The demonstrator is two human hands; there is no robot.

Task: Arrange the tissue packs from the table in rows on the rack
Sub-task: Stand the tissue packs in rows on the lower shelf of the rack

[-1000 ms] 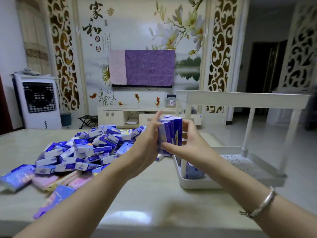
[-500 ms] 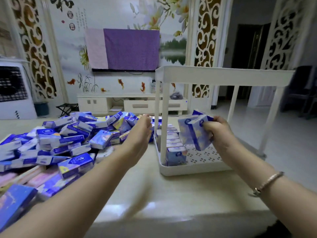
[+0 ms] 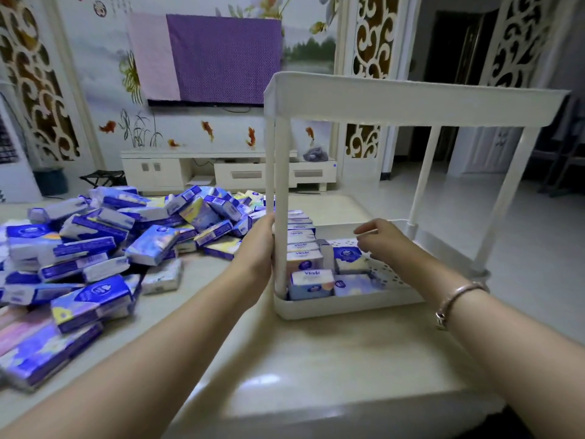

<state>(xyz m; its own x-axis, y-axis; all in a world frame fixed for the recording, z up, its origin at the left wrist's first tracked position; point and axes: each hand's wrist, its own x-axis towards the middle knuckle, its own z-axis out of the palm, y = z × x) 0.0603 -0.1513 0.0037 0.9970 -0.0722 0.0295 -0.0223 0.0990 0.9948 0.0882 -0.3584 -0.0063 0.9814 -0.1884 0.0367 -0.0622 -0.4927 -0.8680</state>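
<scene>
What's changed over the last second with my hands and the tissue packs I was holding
The right hand carried the packs from in front of you down into the rack's bottom tray and let go; they now form the second row of packs beside the first row. The left hand released the packs and took hold of the rack post. The pile on the table stayed put.

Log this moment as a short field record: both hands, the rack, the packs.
left hand: grips the rack's front-left post
right hand: over the bottom tray, fingers relaxed, holding nothing
rack row: packs standing along the tray's left side
second row: a few packs beside it, just started
loose pile: many packs heaped on the table, left of the rack
top shelf: contents not visible
</scene>
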